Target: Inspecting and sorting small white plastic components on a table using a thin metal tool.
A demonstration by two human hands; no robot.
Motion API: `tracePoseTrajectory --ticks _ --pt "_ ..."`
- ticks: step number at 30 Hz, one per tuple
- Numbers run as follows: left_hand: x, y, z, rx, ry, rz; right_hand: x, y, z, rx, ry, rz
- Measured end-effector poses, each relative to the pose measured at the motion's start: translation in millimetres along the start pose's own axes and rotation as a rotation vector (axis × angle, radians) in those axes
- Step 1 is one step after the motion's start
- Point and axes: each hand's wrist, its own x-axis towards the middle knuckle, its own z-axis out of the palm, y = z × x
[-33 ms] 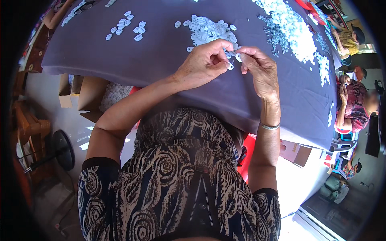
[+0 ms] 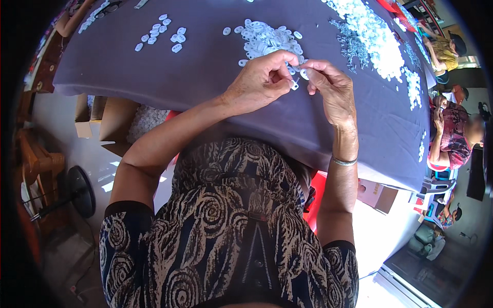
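Observation:
My left hand [image 2: 259,84] is closed, thumb and forefinger pinching a small white oval plastic piece [image 2: 295,86]. A thin pin-like part seems to stick up from that piece, too small to make out well. Close beside it, my right hand [image 2: 335,91] pinches another white oval plastic piece [image 2: 304,74] between thumb and fingers. The two pieces are near each other but apart. Just beyond my hands lies a pile of similar white oval pieces [image 2: 267,40] on the dark tablecloth [image 2: 205,72]; my fingers cover part of its near edge.
Loose white ovals [image 2: 154,33] are scattered at the far left. On the right are a long heap of white pieces [image 2: 382,49] and a pile of small grey metal parts [image 2: 353,45]. An open cardboard box [image 2: 117,120] stands below the table. Other people [image 2: 452,131] sit along the right side.

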Motion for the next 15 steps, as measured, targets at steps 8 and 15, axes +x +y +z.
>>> tracePoseTrajectory --ticks 8,15 --pt "-0.9 2.4 -0.4 0.02 -0.018 -0.019 -0.3 1.0 0.3 -0.028 -0.048 -0.02" --pt "-0.7 1.7 0.6 0.017 -0.025 -0.005 -0.7 0.8 0.4 -0.053 -0.042 -0.033"
